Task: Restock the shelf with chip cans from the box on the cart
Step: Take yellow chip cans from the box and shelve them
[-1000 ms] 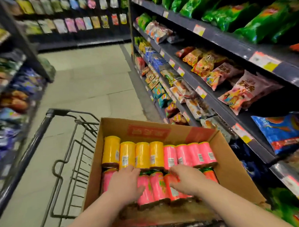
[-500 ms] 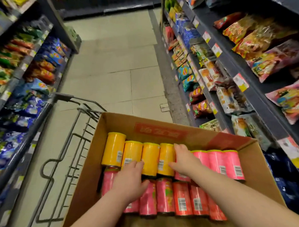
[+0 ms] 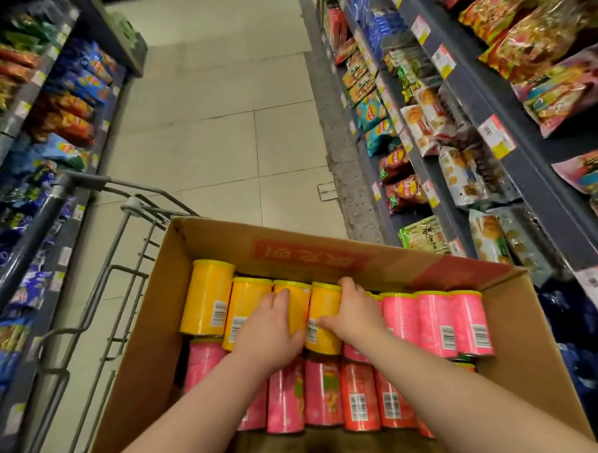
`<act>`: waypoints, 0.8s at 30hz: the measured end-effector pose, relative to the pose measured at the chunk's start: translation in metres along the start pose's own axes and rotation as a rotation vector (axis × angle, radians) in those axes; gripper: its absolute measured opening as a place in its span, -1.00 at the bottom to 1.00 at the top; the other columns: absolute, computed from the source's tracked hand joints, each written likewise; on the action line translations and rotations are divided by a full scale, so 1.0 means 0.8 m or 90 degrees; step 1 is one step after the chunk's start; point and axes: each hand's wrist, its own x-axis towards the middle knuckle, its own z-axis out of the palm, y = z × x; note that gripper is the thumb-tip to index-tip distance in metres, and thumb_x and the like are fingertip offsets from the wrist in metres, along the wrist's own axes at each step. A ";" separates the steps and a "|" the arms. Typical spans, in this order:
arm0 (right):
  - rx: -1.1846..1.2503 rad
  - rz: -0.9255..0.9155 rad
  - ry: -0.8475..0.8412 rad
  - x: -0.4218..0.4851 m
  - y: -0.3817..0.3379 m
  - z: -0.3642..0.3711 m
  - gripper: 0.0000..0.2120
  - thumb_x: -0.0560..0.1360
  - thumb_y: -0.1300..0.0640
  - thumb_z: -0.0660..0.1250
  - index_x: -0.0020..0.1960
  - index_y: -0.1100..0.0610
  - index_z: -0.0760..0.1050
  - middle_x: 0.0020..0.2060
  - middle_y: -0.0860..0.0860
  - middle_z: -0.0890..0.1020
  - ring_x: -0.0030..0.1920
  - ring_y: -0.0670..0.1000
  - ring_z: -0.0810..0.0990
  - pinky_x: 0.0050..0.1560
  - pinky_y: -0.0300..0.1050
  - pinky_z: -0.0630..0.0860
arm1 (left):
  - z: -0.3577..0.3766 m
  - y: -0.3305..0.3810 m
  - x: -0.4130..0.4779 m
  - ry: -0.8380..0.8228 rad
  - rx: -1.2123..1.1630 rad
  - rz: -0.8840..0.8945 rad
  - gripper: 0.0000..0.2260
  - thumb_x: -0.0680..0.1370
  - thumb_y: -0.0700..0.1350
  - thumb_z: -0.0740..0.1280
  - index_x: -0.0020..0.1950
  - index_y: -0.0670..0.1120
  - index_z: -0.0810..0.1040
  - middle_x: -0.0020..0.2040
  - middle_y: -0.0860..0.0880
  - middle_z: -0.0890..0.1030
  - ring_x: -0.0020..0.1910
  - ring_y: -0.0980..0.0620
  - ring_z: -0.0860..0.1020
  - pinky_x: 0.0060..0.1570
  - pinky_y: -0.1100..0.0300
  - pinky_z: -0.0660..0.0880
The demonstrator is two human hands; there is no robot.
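An open cardboard box (image 3: 151, 339) sits in a grey wire cart (image 3: 121, 268). Chip cans lie inside it in two rows: yellow cans (image 3: 206, 299) at the far left, pink cans (image 3: 435, 323) at the far right, and pink and red cans (image 3: 322, 393) in the near row. My left hand (image 3: 268, 330) curls over the third yellow can (image 3: 295, 295). Beside it, my right hand (image 3: 356, 313) grips the fourth yellow can (image 3: 325, 307), fingers over its far end and thumb across its side. Both cans still lie in their row.
Dark shelves (image 3: 512, 114) full of snack bags line the right side of the aisle. More bag-filled shelves (image 3: 29, 135) line the left, close to the cart handle (image 3: 34, 244). A pale tiled floor (image 3: 218, 127) runs ahead between them.
Both hands moved from the near row of pink cans forward onto the yellow cans in the far row. The view tilted downward toward the box.
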 end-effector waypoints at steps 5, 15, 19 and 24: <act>0.117 0.000 0.048 -0.008 0.003 0.006 -0.30 0.29 -0.07 0.54 0.29 0.10 0.28 0.25 0.08 0.35 0.28 0.13 0.40 0.22 -0.10 0.33 | 0.004 0.001 0.004 0.000 0.029 -0.003 -0.39 0.53 0.10 0.26 0.50 -0.06 0.13 0.43 -0.07 0.26 0.37 -0.08 0.34 0.23 0.10 0.35; 0.265 0.019 0.086 -0.005 0.007 -0.004 -0.58 0.35 0.04 0.49 0.01 0.06 0.29 0.09 0.00 0.33 0.08 0.05 0.44 -0.02 -0.20 0.32 | 0.015 -0.003 0.001 0.015 0.017 0.026 -0.38 0.52 0.14 0.27 0.51 -0.03 0.17 0.48 -0.04 0.20 0.44 -0.03 0.25 0.32 0.12 0.32; 0.315 0.008 0.116 -0.013 0.014 -0.018 -0.61 0.34 0.12 0.47 0.08 0.07 0.37 0.06 -0.03 0.36 0.07 0.01 0.43 0.00 -0.21 0.32 | 0.019 -0.002 0.000 0.011 -0.037 0.035 -0.36 0.50 0.18 0.31 0.49 -0.05 0.22 0.45 -0.03 0.25 0.42 -0.01 0.26 0.34 0.16 0.27; 0.363 -0.028 0.058 -0.029 0.003 -0.022 -0.60 0.27 0.04 0.49 0.00 0.01 0.36 0.00 0.00 0.46 -0.02 -0.03 0.44 -0.09 -0.23 0.30 | 0.012 0.016 -0.007 -0.045 -0.209 0.021 -0.20 0.28 0.35 0.33 0.41 -0.04 0.35 0.28 -0.01 0.45 0.29 0.02 0.41 0.20 0.24 0.32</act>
